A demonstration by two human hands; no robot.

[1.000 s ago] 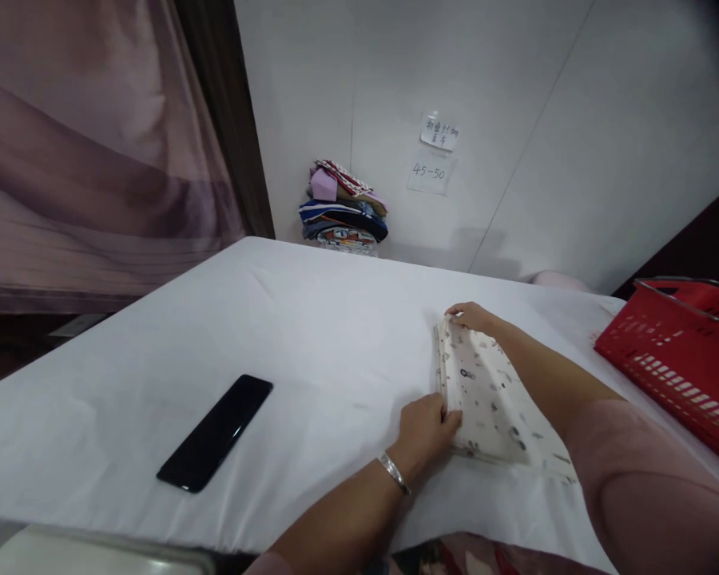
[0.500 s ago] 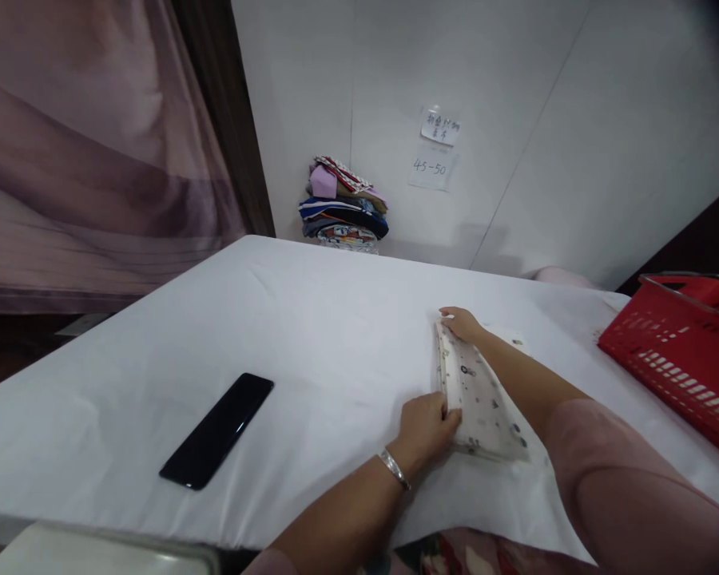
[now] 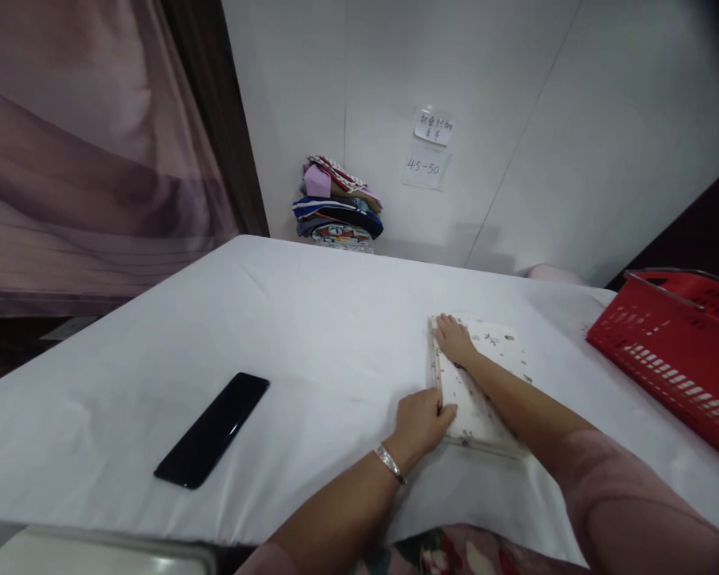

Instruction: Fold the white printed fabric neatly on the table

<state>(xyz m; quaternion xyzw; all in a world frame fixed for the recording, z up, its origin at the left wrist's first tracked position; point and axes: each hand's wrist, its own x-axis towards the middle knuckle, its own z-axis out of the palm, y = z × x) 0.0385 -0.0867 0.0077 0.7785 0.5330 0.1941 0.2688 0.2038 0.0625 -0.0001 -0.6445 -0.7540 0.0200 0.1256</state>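
Note:
A folded white cloth (image 3: 465, 399) with small dark prints lies flat on the white-covered table (image 3: 311, 343), right of the middle. My left hand (image 3: 423, 419), with a silver bracelet on its wrist, is closed on the cloth's left edge near its front corner. The thumb rests on top and the other fingers are tucked at the side, partly hidden. My right hand (image 3: 454, 337) lies palm down on the far left corner of the cloth, its fingers stretched out. The right forearm crosses over the cloth and covers part of it.
A black phone (image 3: 212, 431) lies on the table to the left. The red plastic basket (image 3: 665, 351) with a metal handle stands at the right edge. Beyond the table's back edge is a stack of folded fabrics (image 3: 339, 204) by the wall. A pink curtain (image 3: 89, 160) hangs at left.
My right hand has let go of the lifted cloth edge and now lies flat on it. The cloth's top layer has come down flat. My left hand has kept its hold.

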